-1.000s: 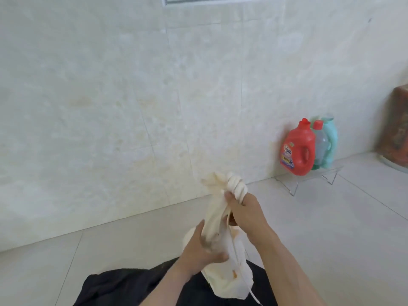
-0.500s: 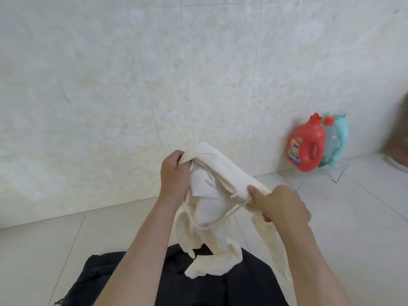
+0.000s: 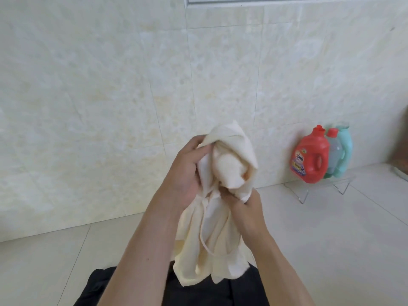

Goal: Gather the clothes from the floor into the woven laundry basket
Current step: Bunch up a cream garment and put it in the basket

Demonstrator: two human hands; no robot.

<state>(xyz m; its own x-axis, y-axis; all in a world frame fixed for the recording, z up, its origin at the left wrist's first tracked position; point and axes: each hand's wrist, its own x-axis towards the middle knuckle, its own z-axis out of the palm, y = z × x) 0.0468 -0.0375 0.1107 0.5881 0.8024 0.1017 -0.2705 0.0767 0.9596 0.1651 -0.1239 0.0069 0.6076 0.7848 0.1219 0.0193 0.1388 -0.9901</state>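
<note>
- The left hand (image 3: 187, 173) is closed around the upper part of a cream garment (image 3: 216, 217), fingers curled into the bunched cloth at chest height in front of the tiled wall (image 3: 99, 107).
- The garment hangs down between both forearms, its loose hem dangling just above a black garment (image 3: 198, 292) that lies on the floor (image 3: 44, 261) below the hands.
- A thin drawstring (image 3: 204, 241) loops free under the left hand; it could snag on a finger or trail out when the bundle is dropped.
- The right hand (image 3: 247, 208) grips the cloth lower down and just right of the left one, fingers shut on a fold.
- Risk: the bundle is only loosely gathered, so a slack end may slip out and fall back to the floor, likely onto the black garment.
- The basket is not in view, so I cannot tell which way the person must carry the cloth.
- Well to the right of the right hand, a red detergent bottle (image 3: 309, 157), a clear bottle (image 3: 333, 155) and a teal bottle (image 3: 344, 149) stand on a clear rack (image 3: 320, 186) against the wall; a swinging hem could knock them only if carried that way.
</note>
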